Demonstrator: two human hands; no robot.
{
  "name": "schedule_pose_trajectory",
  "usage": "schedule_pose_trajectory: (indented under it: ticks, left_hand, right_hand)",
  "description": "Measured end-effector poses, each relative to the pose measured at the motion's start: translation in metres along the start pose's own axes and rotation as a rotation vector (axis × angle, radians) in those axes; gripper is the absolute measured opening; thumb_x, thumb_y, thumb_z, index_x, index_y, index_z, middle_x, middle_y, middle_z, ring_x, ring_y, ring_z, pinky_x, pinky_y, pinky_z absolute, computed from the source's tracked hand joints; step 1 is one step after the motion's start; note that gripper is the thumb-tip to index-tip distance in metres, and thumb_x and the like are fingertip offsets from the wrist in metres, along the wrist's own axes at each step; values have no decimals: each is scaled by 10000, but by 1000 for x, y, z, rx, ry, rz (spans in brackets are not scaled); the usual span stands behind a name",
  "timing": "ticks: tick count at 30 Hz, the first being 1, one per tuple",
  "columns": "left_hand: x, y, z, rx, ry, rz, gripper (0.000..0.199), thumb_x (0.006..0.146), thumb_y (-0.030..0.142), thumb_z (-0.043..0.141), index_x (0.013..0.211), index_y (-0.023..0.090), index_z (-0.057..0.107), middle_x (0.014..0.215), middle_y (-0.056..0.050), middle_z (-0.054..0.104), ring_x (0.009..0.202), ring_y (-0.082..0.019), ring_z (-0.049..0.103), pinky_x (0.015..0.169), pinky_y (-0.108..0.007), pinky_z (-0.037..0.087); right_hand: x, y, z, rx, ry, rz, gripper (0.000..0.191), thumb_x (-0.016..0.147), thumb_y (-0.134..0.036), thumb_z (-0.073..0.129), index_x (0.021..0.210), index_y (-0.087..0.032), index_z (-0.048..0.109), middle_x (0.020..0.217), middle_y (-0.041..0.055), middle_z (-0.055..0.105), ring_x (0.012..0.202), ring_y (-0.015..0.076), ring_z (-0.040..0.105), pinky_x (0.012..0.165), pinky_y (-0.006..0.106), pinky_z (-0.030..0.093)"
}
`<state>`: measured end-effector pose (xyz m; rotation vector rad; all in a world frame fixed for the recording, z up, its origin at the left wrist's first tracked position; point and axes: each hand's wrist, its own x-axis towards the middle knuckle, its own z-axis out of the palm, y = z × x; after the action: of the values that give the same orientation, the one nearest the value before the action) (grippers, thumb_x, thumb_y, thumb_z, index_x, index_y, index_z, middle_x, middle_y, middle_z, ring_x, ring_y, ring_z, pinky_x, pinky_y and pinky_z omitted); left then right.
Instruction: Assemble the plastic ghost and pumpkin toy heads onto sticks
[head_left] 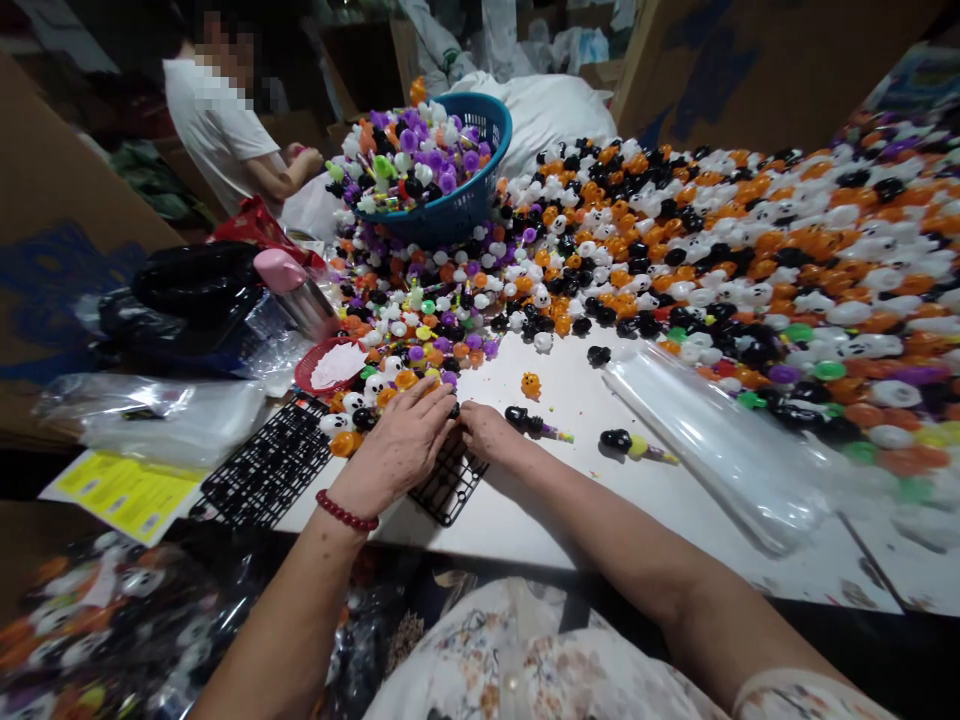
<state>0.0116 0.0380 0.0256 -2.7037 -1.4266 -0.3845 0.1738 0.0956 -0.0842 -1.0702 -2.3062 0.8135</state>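
My left hand (pixel 409 435) lies palm down over a black plastic grid rack (pixel 448 490), its fingers stretched forward and a dark red bead bracelet on the wrist. Close beside it, my right hand (pixel 486 432) has its fingers curled together at the rack's far end. What those fingers hold is hidden. A small black piece shows between the two hands. Ghost, pumpkin and black figure toppers (pixel 346 425) stand in a cluster left of my left hand. To the right lie a black-topped stick (pixel 536 422), another with a yellow part (pixel 636 445), and an orange pumpkin topper (pixel 531 384).
A blue basket (pixel 491 140) heaped with toppers stands behind. Loose toppers (pixel 720 230) pile up at right. Clear plastic bags (pixel 720 440) lie on the white table (pixel 517 520). At left are another black grid (pixel 270 465), a red basket (pixel 306 372) and a pink-lidded bottle (pixel 281 270). A person sits behind.
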Motion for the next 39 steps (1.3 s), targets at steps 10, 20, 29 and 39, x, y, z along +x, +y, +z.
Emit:
schedule_pose_trajectory:
  ticks: [10,20,29,39]
  left_hand:
    - [4,4,-3,57,12,-3,395,998,350,395,1291,158,577,1403,-111,571,1384,-290,423,1088,-520,413]
    - [-93,74,-13,-109,164,70,428,919,181,529,1346,220,525,1285,-101,648,1229,-238,576,1026,-413,524]
    - [-136,74,84,12,150,-236,401,950,239,494,1343,170,543,1346,-140,611,1210,-281,603,997,-454,545]
    - [-93,84,112,-35,149,-213,416,944,155,433,1346,118,530,1398,-159,562,1279,-282,549,1019,-429,526]
  right_hand:
    - [-4,-9,1,-111,16,24,185,830,-70,557,954,-146,671,963,67,633,868,183,583,805,281,489]
    - [-117,18,-58,-504,359,190,253,921,-149,521,1153,-110,615,1096,187,584,962,293,486,838,430,458]
    - [-121,14,-53,-512,321,107,190,968,-163,459,971,-171,649,924,101,615,868,235,520,760,333,417]
    - [-123,-29,-30,-369,276,29,144,961,-160,448,943,-179,589,870,70,634,758,190,566,670,277,411]
